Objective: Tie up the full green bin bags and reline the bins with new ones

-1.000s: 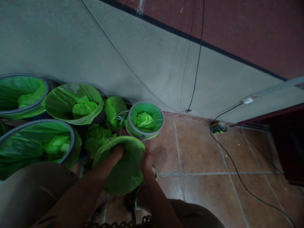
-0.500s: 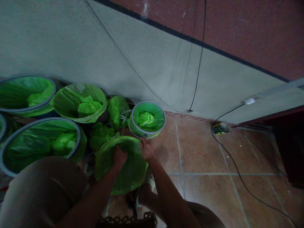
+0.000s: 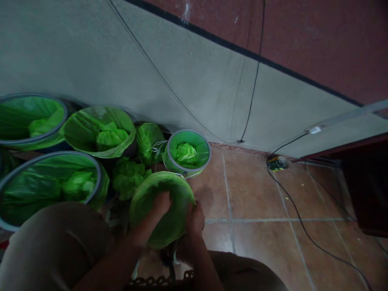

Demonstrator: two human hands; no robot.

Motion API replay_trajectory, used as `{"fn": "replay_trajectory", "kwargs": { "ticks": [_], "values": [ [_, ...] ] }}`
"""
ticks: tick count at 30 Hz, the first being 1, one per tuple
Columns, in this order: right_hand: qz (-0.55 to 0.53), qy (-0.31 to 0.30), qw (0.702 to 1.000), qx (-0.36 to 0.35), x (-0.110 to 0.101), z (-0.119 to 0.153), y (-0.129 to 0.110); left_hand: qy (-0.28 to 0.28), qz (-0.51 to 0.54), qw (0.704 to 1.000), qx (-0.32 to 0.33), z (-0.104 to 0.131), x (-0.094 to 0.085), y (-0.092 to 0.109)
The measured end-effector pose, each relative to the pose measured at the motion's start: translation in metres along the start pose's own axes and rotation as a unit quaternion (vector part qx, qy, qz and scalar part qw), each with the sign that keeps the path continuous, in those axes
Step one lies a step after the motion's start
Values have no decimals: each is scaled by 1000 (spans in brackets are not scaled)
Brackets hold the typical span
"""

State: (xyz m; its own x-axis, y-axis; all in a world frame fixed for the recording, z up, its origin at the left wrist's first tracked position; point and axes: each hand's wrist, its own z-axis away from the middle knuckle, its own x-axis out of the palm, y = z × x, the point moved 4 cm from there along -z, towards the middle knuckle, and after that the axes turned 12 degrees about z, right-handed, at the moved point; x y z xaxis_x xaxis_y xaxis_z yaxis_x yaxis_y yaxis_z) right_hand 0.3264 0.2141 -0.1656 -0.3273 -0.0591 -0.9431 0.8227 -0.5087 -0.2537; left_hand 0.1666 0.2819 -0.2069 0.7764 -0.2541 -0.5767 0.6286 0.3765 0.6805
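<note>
A thin green plastic bag [image 3: 142, 204] stands with its round mouth open toward me, between my legs, low in front. My left hand [image 3: 163, 202] reaches inside that mouth; its fingers are turned away and I cannot make them out. At the right side of the rim, my right hand [image 3: 195, 219] is closed on the bag's edge. Just beyond it stands a small bucket [image 3: 209, 155] with a grey rim and a green liner. Whether something stands inside the bag I hold is hidden.
Larger bins lined with green bags, among them a grey-rimmed bin [image 3: 99, 171], crowd the left. A tied green bag [image 3: 148, 139] leans by the wall. On the tiled floor [image 3: 257, 198] a black cable [image 3: 298, 216] runs right, past a small can [image 3: 277, 163].
My right hand has slid down and toward me along the bag's rim. My left hand has moved right, deeper over the middle of the opening. The bag's mouth has shifted right and looks rounder.
</note>
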Motion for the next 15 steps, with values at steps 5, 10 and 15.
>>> {"fn": "replay_trajectory", "kwargs": {
  "ticks": [5, 10, 15],
  "values": [
    [-32, 54, 979, -195, -31, -19, -52, 105, -70, 992, -19, 8, -23, 2],
    [33, -24, 956, -290, -17, -62, -90, 64, -80, 992, -76, -10, -32, -13],
    [14, -95, 953, -287, 4, -71, -75, 4, -88, 992, -90, -30, -25, -23]
  ]
}}
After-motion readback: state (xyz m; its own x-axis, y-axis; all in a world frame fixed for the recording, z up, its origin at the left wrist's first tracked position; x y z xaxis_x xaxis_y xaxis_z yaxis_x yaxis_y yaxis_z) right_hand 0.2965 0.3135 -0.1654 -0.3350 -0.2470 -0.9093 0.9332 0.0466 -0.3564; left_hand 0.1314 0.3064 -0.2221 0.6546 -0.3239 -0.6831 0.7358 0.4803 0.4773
